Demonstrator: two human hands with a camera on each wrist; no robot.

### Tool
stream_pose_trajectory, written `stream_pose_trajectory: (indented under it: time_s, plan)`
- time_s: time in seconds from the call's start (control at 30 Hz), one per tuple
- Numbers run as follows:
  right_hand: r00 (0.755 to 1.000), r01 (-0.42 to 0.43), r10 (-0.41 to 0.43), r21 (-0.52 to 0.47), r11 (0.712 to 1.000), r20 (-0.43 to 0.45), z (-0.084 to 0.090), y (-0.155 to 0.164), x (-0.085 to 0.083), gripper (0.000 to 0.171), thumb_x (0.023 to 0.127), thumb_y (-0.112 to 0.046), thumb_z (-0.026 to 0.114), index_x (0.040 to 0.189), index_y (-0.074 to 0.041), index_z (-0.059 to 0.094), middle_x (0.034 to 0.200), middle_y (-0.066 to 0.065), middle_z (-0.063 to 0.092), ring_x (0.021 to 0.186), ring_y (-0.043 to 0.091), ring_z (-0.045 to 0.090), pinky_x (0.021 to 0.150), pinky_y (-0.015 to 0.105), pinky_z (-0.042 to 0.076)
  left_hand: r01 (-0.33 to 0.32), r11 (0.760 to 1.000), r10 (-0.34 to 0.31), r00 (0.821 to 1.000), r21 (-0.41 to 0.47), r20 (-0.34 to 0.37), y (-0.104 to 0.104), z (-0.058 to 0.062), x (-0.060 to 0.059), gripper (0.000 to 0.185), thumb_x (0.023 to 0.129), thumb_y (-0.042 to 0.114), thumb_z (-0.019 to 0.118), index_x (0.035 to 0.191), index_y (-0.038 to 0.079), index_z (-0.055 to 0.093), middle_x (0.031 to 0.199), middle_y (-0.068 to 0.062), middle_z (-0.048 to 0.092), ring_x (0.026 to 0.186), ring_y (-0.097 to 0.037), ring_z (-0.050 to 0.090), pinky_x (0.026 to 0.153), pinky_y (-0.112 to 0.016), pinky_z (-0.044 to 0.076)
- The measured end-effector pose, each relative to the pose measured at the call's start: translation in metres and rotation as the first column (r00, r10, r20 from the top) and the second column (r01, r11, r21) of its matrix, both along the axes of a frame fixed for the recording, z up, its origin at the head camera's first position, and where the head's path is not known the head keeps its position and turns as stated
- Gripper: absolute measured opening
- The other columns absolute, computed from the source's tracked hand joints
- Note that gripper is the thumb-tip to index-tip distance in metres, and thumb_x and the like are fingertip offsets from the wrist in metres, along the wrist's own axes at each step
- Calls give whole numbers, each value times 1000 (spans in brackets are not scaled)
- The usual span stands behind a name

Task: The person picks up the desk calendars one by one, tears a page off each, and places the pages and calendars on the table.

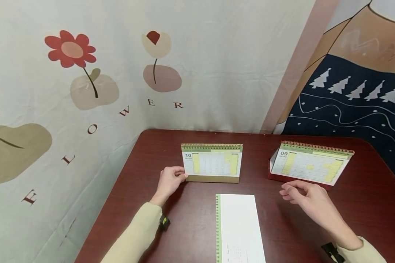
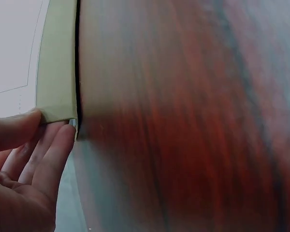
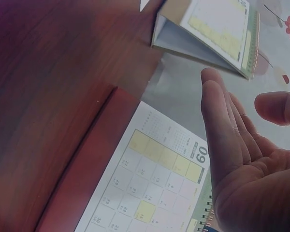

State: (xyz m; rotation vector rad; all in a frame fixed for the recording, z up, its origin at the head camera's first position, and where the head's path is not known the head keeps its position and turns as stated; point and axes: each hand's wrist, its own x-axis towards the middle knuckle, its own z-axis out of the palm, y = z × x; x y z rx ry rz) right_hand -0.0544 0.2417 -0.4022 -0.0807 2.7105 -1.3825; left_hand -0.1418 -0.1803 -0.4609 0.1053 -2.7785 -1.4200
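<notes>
A desk calendar [image 1: 214, 164] showing 10, with a tan base, stands upright towards the back of the table. My left hand [image 1: 170, 182] pinches its lower left corner; in the left wrist view the thumb [image 2: 19, 128] lies on the front and the fingers go behind the tan base [image 2: 58, 63]. To the right, a second desk calendar [image 1: 312, 166] showing 09 leans on a red base [image 3: 94, 154]. My right hand [image 1: 311, 201] hovers before it, fingers loosely extended and holding nothing. Near me lies a flat spiral-bound calendar pad [image 1: 239, 223] with a green binding strip.
The dark red wooden table [image 1: 191, 226] meets a pale cloth [image 1: 224, 73] with printed flowers and letters at the back and left. A dark cloth [image 1: 345, 98] with printed trees hangs at the right.
</notes>
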Motion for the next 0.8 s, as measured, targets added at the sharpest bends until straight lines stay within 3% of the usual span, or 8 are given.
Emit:
stream_pose_trajectory:
  time_s: [0.1,0.27,0.53,0.63,0.8]
  plan:
    - [1000,-3,3,1,1000,-19,3,3,0,31,105,-19,61,119,7,70,98,11,78,83,15,75,72,21,59,11,997,-11,1000,-78,4,1,1,-1,13,89,10,78,101,7,82,90,-2,79,80,-10,73,79,-34,56]
    - [999,5,-5,-8,1000,-41,7,11,0,33,105,-19,62,121,9,69,99,14,78,81,11,75,71,20,59,60,992,-59,998,-115,13,3,4,-4,13,89,10,77,100,7,82,91,-1,79,82,-11,73,81,-36,56]
    - [998,34,-34,1,999,-58,16,20,-2,38,107,-25,60,124,7,68,103,15,77,81,6,74,71,20,59,98,991,-95,995,-90,30,0,7,-4,11,90,8,76,100,5,80,94,-4,79,88,-16,74,82,-36,56]
    - [994,44,-42,16,999,-98,16,23,-3,38,107,-26,60,124,7,68,103,15,78,80,4,73,70,18,58,98,993,-96,995,-65,24,-2,8,-2,16,90,8,76,105,5,79,97,-5,79,92,-17,75,85,-37,56]
    - [980,68,-58,49,996,-191,15,29,-2,32,106,-21,62,124,5,69,100,12,78,78,-1,72,68,15,56,96,995,-94,995,-36,37,-5,8,2,14,90,9,75,103,5,79,94,-5,79,87,-15,73,78,-31,55]
